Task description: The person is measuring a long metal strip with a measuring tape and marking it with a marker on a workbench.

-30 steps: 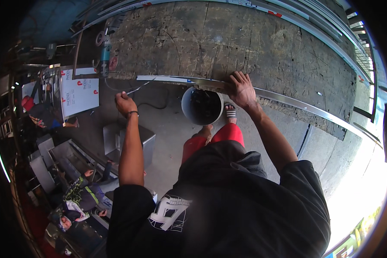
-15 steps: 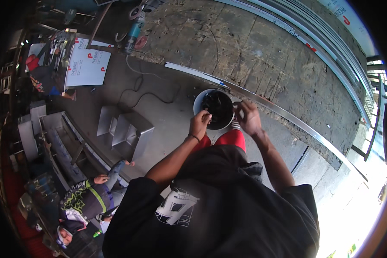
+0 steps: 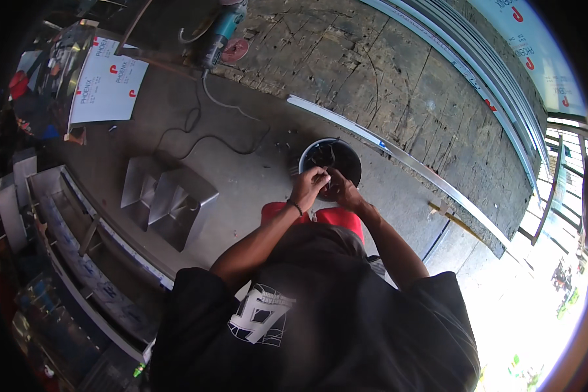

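Observation:
My left hand and my right hand are close together over a round bucket between my knees and the workbench. The fingers of both hands are pinched, their tips almost touching. Whatever they hold is too small to make out. Dark, thin scraps lie inside the bucket. My hands cover its near side.
Beyond the bucket stands a worn wooden workbench, with a long metal strip along its edge. A teal angle grinder lies at its left corner. Its cable crosses the floor. Bent sheet-metal pieces stand to the left.
My right hand has come left and in to meet my left hand over the bucket. The view has shifted; the person at the lower left is out of sight.

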A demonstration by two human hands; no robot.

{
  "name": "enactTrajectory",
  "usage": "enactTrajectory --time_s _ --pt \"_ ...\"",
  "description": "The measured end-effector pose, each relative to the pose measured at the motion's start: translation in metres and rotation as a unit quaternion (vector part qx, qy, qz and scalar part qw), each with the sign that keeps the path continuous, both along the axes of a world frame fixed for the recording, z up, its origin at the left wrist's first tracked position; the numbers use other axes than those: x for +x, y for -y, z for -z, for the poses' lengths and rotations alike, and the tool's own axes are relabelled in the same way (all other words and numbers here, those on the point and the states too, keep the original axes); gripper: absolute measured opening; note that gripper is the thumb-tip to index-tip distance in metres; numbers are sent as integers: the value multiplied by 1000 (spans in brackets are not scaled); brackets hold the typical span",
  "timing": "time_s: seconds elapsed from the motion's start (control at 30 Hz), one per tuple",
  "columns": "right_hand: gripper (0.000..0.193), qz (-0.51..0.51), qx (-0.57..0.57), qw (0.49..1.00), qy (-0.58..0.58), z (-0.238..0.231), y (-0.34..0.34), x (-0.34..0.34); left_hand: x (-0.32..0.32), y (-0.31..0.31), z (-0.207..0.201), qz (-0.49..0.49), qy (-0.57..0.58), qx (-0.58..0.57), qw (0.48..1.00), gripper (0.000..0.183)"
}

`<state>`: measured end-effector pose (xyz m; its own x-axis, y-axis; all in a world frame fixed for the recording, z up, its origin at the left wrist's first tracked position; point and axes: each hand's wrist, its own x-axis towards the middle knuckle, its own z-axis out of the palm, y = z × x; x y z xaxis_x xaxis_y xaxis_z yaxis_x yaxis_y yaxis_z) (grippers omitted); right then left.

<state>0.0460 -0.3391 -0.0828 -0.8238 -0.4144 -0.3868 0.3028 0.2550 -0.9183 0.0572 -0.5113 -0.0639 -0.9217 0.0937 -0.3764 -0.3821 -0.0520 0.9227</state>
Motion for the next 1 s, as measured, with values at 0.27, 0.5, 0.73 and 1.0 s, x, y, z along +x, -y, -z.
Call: enactTrajectory --time_s 0.27,0.5,0.73,1.0 --pt "31 -40 190 980 32 80 -1 20 -18 42 13 -13 41 -87 995 14" --pt "29 -85 292 922 241 86 15 14 -79 103 -37 -67 -92 -148 982 14" --pt "12 -23 232 970 70 83 21 15 -131 118 -56 -17 -95 -241 966 19" --pt "16 87 204 935 -277 -63 50 -55 -157 116 -45 -38 -110 -346 931 23"
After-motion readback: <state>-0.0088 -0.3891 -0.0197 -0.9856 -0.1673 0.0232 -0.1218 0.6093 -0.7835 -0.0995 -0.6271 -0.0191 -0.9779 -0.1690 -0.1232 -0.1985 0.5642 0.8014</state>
